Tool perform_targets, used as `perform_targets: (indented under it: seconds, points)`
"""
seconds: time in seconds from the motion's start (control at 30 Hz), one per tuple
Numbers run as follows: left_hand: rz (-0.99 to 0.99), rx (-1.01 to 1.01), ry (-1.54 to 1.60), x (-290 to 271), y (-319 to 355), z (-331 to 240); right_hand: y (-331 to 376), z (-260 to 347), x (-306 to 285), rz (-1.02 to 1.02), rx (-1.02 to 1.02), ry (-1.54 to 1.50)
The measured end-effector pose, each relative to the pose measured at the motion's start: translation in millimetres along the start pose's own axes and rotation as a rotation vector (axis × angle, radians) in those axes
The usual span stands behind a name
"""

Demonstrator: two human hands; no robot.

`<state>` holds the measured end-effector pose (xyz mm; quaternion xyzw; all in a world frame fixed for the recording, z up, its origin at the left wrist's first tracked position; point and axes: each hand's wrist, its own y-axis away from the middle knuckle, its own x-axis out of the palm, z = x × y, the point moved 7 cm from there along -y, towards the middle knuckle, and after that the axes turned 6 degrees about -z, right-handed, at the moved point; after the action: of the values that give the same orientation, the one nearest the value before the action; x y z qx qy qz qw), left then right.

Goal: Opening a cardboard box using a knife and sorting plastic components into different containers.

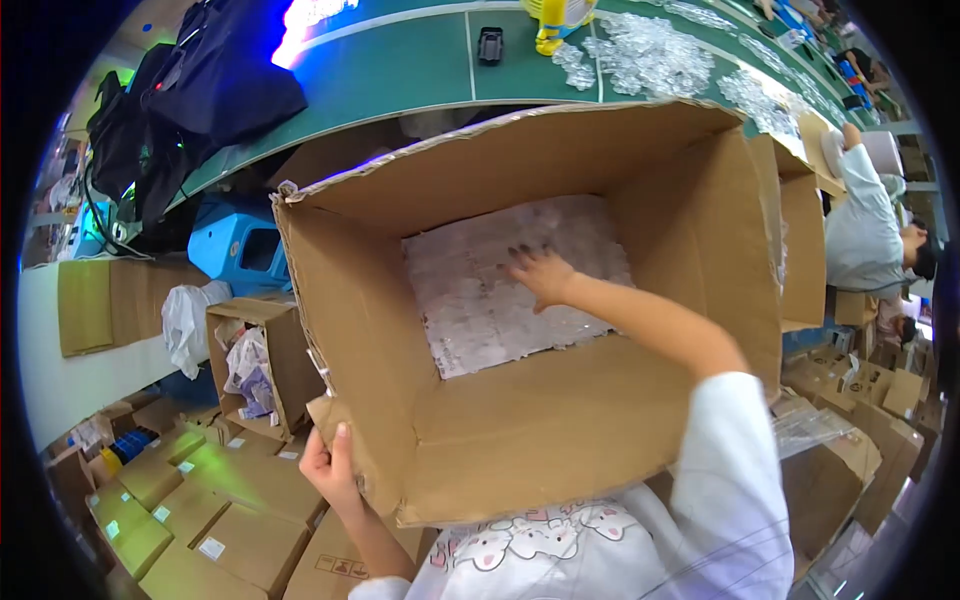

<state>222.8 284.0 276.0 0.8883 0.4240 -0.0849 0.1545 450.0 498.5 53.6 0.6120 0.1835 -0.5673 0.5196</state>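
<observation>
A large open cardboard box (520, 430) fills the middle of the view, tilted with its opening toward me. On its bottom lies a whitish, worn-looking sheet (470, 310) with ragged edges. My right hand (540, 275) reaches inside, fingers spread over that sheet; whether it presses on it or hovers just above, I cannot tell. At the box's near left corner my left hand (335, 470) grips the cardboard edge, thumb on the outside by a folded bit of flap.
Beyond the box runs a green worktable (400, 60) with clear plastic pieces (655, 55) and a small black part (490, 46). A blue plastic stool (240, 245) and a smaller carton (255, 365) stand left. Closed cartons (240, 540) cover the lower left. Another person (875, 230) works at right.
</observation>
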Motion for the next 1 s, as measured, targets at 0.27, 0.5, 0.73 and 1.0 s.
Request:
perform_targets:
  seconds: [0.27,0.5,0.73,1.0]
  points:
    - [-0.092,-0.014,-0.082,-7.3,13.3,8.0,-120.5,41.9,118.7,-0.200,0.179,-0.649]
    - [-0.205,0.012,-0.086,-9.9,15.4,8.3,-98.4,69.4,118.7,-0.216,0.174,-0.647]
    - [-0.180,-0.004,-0.100,-9.0,9.4,9.2,-112.6,72.1,120.0,-0.303,0.263,-0.550]
    - [-0.059,0.000,0.055,-8.9,2.6,14.5,-48.4,20.9,15.8,-0.478,0.097,-0.764]
